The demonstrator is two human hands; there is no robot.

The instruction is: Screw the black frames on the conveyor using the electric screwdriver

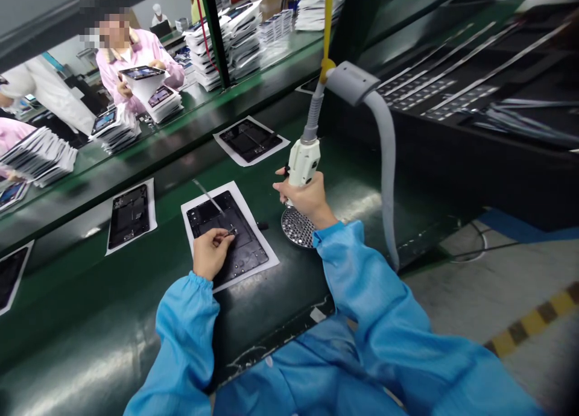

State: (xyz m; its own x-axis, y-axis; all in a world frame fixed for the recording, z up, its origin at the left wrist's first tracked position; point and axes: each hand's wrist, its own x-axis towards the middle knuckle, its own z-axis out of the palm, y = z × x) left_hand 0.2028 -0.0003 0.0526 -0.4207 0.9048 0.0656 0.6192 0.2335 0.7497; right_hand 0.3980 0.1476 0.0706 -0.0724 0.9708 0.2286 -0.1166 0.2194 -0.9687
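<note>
A black device panel (pixel 246 247) lies on a white sheet (pixel 266 252) on the green bench. My left hand (pixel 211 251) is over the panel's left part, its fingers pinched together on a small dark part (pixel 232 231). A thin pale strip (pixel 208 196) slants up from the panel beyond that hand. My right hand (pixel 311 198) is wrapped round a white electric screwdriver (pixel 304 163), which hangs from a yellow cord. Below it, partly hidden by my right hand, is a round metal dish with holes (pixel 296 228).
More panels on white sheets lie behind (pixel 250 140) and to the left (pixel 129 214). A grey hose (pixel 386 163) curves down at the right, beside a dark rack (pixel 452 157). Across the bench, a person in pink (pixel 147 54) holds a panel near stacks (pixel 118 129).
</note>
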